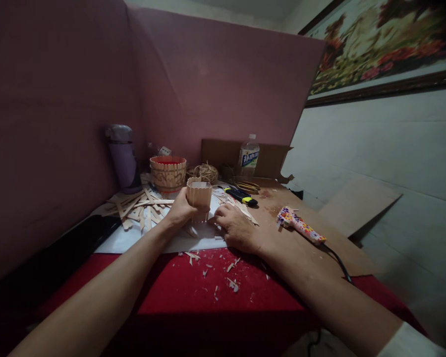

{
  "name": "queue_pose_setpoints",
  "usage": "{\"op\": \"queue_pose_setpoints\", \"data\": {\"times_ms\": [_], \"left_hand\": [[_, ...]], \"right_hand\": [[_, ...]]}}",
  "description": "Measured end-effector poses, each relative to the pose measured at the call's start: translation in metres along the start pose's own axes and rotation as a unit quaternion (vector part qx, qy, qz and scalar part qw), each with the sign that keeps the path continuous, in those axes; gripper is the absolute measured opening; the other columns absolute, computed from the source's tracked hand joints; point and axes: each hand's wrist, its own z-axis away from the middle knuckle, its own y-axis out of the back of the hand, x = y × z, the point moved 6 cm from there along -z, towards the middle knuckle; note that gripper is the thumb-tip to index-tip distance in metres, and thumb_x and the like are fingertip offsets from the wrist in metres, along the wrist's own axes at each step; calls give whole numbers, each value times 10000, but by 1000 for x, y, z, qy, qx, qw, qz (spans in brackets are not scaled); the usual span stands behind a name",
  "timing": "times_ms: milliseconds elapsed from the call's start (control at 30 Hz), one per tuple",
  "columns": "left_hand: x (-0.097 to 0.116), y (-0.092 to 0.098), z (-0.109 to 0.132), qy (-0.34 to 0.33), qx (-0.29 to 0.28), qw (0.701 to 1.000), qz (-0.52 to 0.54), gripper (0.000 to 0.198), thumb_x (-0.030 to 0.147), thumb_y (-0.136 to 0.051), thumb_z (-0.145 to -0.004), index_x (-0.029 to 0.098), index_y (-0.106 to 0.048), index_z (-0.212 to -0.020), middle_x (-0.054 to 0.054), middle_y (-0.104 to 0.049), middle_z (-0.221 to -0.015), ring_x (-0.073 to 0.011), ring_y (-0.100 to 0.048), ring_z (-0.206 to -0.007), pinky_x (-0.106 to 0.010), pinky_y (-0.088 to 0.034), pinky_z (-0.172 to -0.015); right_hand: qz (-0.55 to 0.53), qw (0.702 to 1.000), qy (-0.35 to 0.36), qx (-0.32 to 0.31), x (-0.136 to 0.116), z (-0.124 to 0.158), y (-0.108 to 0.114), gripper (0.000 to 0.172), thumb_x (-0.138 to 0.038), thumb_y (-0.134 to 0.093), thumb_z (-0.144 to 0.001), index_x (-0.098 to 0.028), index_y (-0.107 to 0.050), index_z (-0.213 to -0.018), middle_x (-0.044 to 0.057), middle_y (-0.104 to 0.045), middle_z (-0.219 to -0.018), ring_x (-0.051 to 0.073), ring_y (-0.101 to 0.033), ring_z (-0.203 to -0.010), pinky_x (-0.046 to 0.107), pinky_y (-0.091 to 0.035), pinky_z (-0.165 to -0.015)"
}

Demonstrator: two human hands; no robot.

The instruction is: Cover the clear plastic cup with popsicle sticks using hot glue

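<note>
My left hand [180,210] is wrapped round a small cup built of upright wooden sticks [199,193], held just above the white sheet [141,239]. My right hand [236,227] rests palm down on the table beside the cup, its fingers curled over loose wooden sticks [241,208]; what its fingertips pinch is hidden. A heap of flat wooden sticks [139,206] lies left of the cup.
A round stick basket with a red inside [168,172], a purple bottle [123,158], a ball of twine [205,173], a water bottle [249,157], a yellow-black cutter [241,197] and a patterned glue gun [300,225] with its cord stand around. Wood chips litter the red cloth [215,287].
</note>
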Motion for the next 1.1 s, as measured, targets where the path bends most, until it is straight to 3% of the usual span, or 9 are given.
{"op": "queue_pose_setpoints", "data": {"times_ms": [467, 667, 933, 1100], "left_hand": [[4, 7, 5, -5, 31, 999, -18, 686, 170, -833, -356, 169, -494, -953, -19, -604, -897, -217, -586, -870, -314, -473, -759], [-2, 6, 5, 24, 1, 1000, -16, 669, 127, -775, -404, 147, -518, -1021, -33, -618, -924, -208, -579, -833, -298, -466, -692], [-6, 4, 3, 47, -24, 998, -40, 639, 135, -766, -410, 140, -524, -1001, -19, -603, -883, -198, -569, -802, -283, -454, -657], [-2, 8, 3, 30, 4, 999, -27, 712, 159, -798, -380, 163, -486, -1020, -22, -593, -923, -220, -573, -885, -299, -463, -723]], "right_hand": [[-51, 999, 10, 13, 4, -1, -1, 403, 22, -546, -683, -156, -713, -1004, 83, -660, -958, 219, -520, -949, 374, -440, -875], [-64, 997, 14, 29, 9, -2, -1, 336, 48, -518, -670, -145, -730, -844, 79, -676, -892, 207, -536, -921, 359, -442, -876], [-93, 995, -6, 37, 11, -1, -1, 303, 41, -526, -716, -159, -722, -832, 70, -667, -890, 195, -558, -904, 342, -450, -862], [-110, 993, -11, 35, 11, -1, 1, 300, 55, -537, -716, -155, -719, -829, 67, -663, -889, 185, -568, -885, 331, -450, -844]]}}
